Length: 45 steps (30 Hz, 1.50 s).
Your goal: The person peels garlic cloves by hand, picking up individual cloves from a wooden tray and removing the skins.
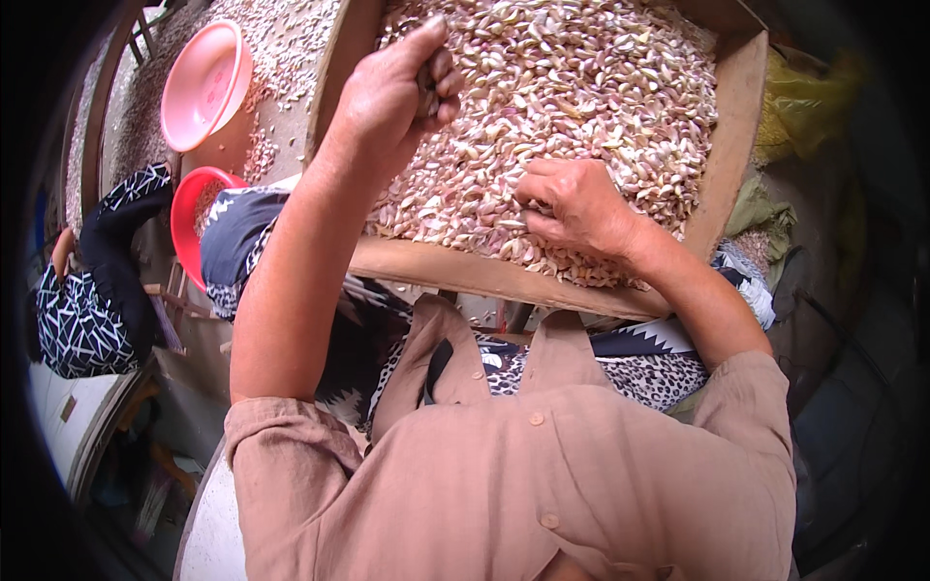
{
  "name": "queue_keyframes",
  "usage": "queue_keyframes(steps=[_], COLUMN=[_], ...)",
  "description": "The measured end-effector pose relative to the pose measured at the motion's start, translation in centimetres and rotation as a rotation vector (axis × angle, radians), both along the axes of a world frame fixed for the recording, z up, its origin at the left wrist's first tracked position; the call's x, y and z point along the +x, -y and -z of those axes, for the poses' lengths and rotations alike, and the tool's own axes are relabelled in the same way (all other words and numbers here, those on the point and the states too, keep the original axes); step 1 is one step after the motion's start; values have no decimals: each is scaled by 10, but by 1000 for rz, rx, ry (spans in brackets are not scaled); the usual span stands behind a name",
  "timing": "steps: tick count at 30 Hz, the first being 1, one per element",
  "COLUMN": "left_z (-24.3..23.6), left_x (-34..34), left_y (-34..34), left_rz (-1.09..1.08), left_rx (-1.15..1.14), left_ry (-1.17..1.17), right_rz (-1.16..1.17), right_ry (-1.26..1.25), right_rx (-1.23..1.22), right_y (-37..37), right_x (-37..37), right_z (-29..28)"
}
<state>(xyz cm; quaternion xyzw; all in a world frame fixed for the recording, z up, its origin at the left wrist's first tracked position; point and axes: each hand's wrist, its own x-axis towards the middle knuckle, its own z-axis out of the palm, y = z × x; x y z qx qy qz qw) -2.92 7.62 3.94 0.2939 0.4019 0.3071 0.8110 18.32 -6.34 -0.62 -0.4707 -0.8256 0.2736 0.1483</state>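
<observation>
Filling a wooden tray (pixel 484 274), pinkish-white garlic cloves (pixel 591 87) lie in a loose layer. The left hand (pixel 407 87) hangs above the tray's left part, its grip curled together; whatever it encloses is too shadowed to tell. The right hand (pixel 576 208) is low over the cloves, its grip bent together, any clove inside it unclear. Left of the tray sit a pink basin (pixel 201 82) and a red basin (pixel 185 230).

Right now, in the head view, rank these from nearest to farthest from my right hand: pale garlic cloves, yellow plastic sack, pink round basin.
From your right hand:
1. Pale garlic cloves: right around it.
2. Yellow plastic sack: off to the right, outside the brown wooden tray.
3. Pink round basin: far to the left.
</observation>
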Motion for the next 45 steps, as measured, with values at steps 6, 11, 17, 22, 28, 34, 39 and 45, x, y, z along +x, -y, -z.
queue_keyframes(steps=[6, 11, 17, 22, 28, 34, 39, 45], left_z=[14, 32, 36, 38, 35, 19, 14, 8], left_x=[23, 29, 29, 22, 27, 28, 21, 18], left_y=[34, 69, 74, 67, 90, 108, 107, 110], left_rz=[371, 494, 467, 584, 727, 797, 832, 778], left_rx=[-61, -256, -347, -266, -205, -228, -115, -145], left_ry=[-441, -323, -125, -140, -149, 17, -18, -9], right_rz=[146, 115, 137, 297, 337, 309, 305, 336], right_ry=[-263, -250, -222, -146, -130, -62, 302, 533], right_rx=[266, 357, 348, 283, 195, 217, 231, 133], right_y=[-8, -9, -10, -23, -35, -61, -86, -97], right_x=[2, 2, 1, 21, 29, 1, -29, -42], right_z=[-34, -42, -49, -39, -11, 2, 20, 21])
